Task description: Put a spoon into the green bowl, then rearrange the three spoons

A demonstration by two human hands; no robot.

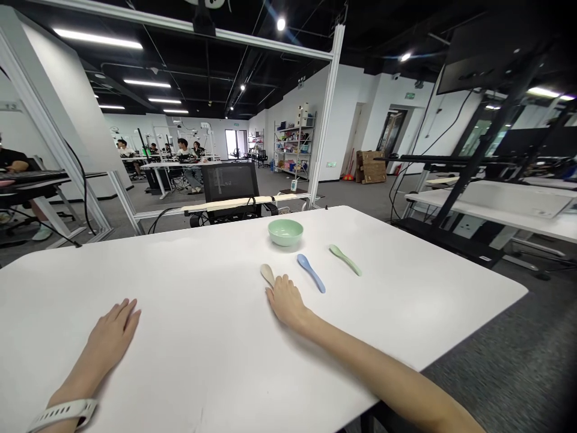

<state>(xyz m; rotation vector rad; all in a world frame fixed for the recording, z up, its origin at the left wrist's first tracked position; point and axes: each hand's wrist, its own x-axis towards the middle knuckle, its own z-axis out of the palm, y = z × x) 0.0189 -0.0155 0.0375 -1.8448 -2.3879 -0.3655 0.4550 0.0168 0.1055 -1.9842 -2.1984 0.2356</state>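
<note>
White counter (202, 337). Right hand (288, 302) over beige spoon (267, 273), can't tell if fingers clamp; imo light handle pinch. Left hand (112, 334) empty, fingers slightly apart.

Open-plan office with a lab-like setup, white desk (193, 337) with an aluminium-profile frame (326, 114) behind it, black mesh office chair (229, 180), people (184, 150) seated at workstations (174, 164) farther back, stocked metal shelving (295, 146), strip lights (98, 38) on an exposed black ceiling (193, 63), grey carpet (509, 361)
</note>
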